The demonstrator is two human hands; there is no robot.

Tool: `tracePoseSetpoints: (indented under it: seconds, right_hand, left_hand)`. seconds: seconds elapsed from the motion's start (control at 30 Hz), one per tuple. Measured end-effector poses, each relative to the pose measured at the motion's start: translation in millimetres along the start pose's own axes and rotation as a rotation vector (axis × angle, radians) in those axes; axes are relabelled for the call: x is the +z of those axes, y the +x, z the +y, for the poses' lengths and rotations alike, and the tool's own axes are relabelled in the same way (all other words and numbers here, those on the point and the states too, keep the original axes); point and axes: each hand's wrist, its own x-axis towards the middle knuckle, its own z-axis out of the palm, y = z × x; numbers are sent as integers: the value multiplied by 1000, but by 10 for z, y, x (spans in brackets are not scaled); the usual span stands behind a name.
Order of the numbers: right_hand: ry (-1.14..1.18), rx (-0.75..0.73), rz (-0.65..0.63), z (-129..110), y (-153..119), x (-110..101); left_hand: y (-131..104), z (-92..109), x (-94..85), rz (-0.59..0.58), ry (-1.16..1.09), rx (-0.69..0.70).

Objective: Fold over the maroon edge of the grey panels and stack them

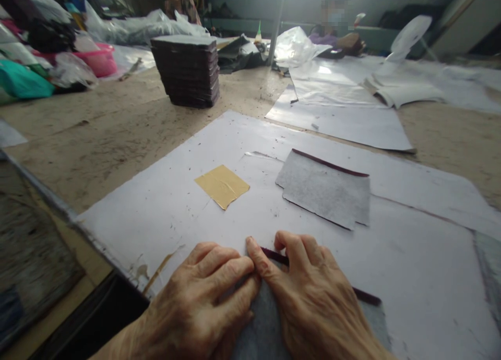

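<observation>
While left hand (207, 295) and right hand (311, 282) meet on near side of white sheet (156, 208), grey panel (261, 323) lies beneath both. Right fingers curl over its dark edge strip (276, 255), which reappears right of hand; left fingers bent, set against right thumb (259, 256); grip by either set cannot be told. Second grey panel (326, 193) lies flat farther off, right of yellow square (222, 187). Dark stack (186, 73) stands on bench (121, 125), far side, left.

Flat grey panel (265, 323) (maroon-edged) on white sheet (422, 276)
</observation>
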Motion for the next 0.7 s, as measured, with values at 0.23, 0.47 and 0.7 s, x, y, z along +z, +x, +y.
tracePoseSetpoints:
  seconds: [0.23,0.47,0.7]
  right_hand:
    - [262,148,85,92,-61,-73]
    - [153,-13,29,128,-110,-88]
    - [94,-31,15,87,-97,-53]
  left_hand:
    - [11,33,-53,-13,-24,-31]
    - [1,22,-72,-34,-58,-55]
    - [4,30,-96,-121,-102,-118]
